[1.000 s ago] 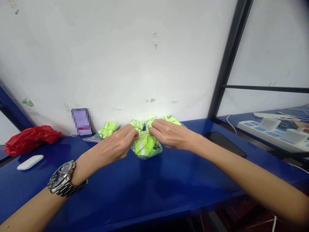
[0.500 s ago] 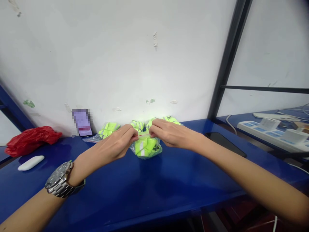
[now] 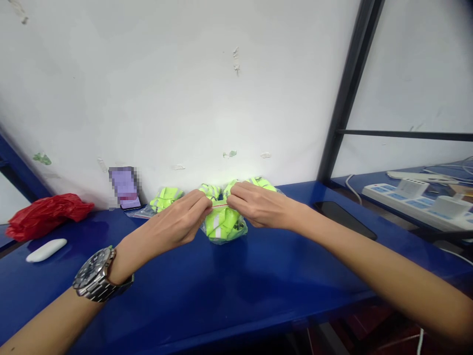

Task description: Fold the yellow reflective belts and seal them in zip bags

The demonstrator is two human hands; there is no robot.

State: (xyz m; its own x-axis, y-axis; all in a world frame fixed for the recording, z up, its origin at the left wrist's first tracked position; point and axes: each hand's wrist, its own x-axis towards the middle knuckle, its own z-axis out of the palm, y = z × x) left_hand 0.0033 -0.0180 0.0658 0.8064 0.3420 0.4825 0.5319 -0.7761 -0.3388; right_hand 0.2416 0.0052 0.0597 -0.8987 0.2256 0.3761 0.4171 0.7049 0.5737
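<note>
On the blue table (image 3: 236, 281), close to the white wall, a clear bag (image 3: 223, 224) stuffed with neon yellow-green reflective fabric is sitting upright. Both hands are closing on its top edge. The left hand (image 3: 177, 222) is pinching the red seal strip (image 3: 220, 204) from the left end, thumb against fingertips. The right hand (image 3: 258, 204) is pinching the same strip from the right end, fingers curled over it. The fingertips of the two hands are sitting just beside each other on the strip, with a short stretch of it showing between them.

A steel wristwatch (image 3: 96, 281) is riding on the left wrist. More packed bags (image 3: 166, 197) of the same fabric are lying just behind, against the wall. A red plastic bag (image 3: 46, 214) and a white oblong object (image 3: 46, 249) are lying well apart to the left. A black phone (image 3: 343, 220) is lying flat to the right, near the right forearm.
</note>
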